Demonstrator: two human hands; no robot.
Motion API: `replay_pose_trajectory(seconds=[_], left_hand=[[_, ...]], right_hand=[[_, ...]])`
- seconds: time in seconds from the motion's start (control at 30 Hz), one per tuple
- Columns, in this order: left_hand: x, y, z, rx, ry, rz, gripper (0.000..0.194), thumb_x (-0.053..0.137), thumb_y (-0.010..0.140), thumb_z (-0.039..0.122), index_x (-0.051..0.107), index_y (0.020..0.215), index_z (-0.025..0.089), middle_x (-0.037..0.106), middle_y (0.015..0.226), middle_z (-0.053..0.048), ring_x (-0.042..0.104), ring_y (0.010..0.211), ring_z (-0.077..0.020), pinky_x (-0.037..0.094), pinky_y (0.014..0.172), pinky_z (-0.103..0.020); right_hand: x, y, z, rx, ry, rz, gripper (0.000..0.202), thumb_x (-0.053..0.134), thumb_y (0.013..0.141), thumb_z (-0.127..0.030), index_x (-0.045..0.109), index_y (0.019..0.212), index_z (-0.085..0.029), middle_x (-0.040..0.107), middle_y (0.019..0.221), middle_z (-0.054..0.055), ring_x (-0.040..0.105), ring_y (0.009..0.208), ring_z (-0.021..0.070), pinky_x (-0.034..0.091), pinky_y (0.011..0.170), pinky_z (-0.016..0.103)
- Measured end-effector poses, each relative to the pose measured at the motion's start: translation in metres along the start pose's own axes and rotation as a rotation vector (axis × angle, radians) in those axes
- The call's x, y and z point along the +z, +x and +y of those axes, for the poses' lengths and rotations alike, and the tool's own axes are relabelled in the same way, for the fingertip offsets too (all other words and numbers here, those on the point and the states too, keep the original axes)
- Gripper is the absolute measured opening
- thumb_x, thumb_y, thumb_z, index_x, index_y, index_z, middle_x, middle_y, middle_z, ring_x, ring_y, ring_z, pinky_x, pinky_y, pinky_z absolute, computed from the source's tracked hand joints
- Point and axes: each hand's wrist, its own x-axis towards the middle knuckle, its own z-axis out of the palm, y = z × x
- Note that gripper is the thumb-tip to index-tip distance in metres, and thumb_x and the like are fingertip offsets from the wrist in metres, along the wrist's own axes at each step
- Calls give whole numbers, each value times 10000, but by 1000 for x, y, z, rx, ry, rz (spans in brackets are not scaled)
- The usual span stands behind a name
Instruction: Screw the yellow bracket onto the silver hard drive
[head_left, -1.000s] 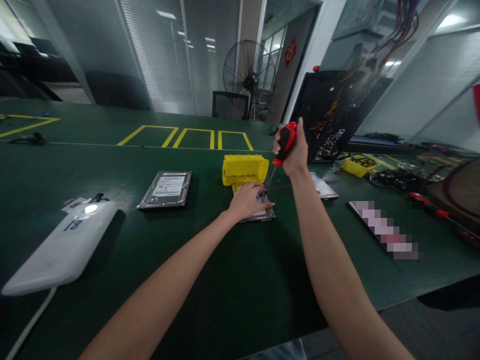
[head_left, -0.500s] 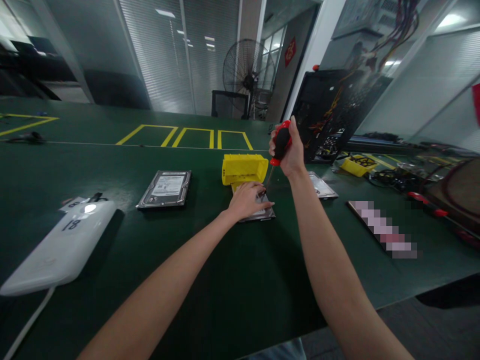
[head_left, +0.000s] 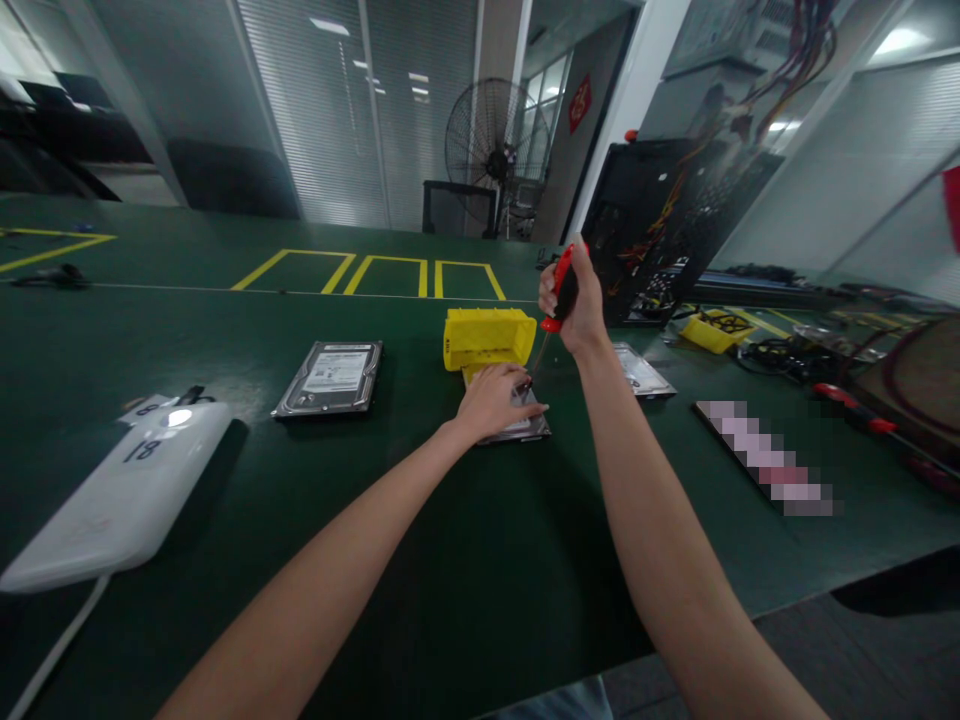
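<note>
Two hands working: left hand (head_left: 491, 398) is pressing flat on the hard drive (head_left: 525, 428), right hand (head_left: 574, 300) is gripping the screwdriver (head_left: 559, 290) closed-fisted; it should be staying square on the screw.

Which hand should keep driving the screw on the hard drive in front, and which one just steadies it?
Right, probably. The right hand already grips the red screwdriver, its tip down on the hard drive. The left hand lies flat on that drive, well placed to steady it.

Head view, single: worn above the near edge of the dark green matte worktable (head_left: 450, 560), facing forward and down; both forearms close, table's far end distant.
</note>
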Motion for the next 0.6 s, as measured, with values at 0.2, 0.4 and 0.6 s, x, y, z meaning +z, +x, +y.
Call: replay_pose_trajectory(seconds=[0.2, 0.4, 0.6], left_hand=[[-7, 9, 0, -11, -6, -45, 502, 634, 818, 541, 645, 1154, 167, 591, 1290, -102, 538, 1177, -290, 439, 973, -447], [-34, 52, -19, 135, -84, -247, 152, 616, 824, 281, 733, 874, 199, 711, 1051, -46, 645, 978, -215, 453, 946, -396], [-30, 68, -26, 205, -145, -402, 111, 628, 793, 235, 732, 825, 216, 725, 915, -16, 655, 866, -180, 493, 798, -304]], right_hand=[[-1, -1, -4, -25, 26, 43, 574, 405, 739, -811, 534, 766, -253, 520, 635, -14, 467, 478, 93, 323, 392, 228], [-5, 2, -8, 55, -1, -89, 557, 413, 790, -765, 576, 760, -233, 516, 613, -8, 499, 484, 103, 393, 427, 249], [-2, -1, -12, 94, 23, -140, 580, 376, 818, -755, 592, 750, -221, 516, 602, -7, 498, 465, 94, 415, 441, 254]])
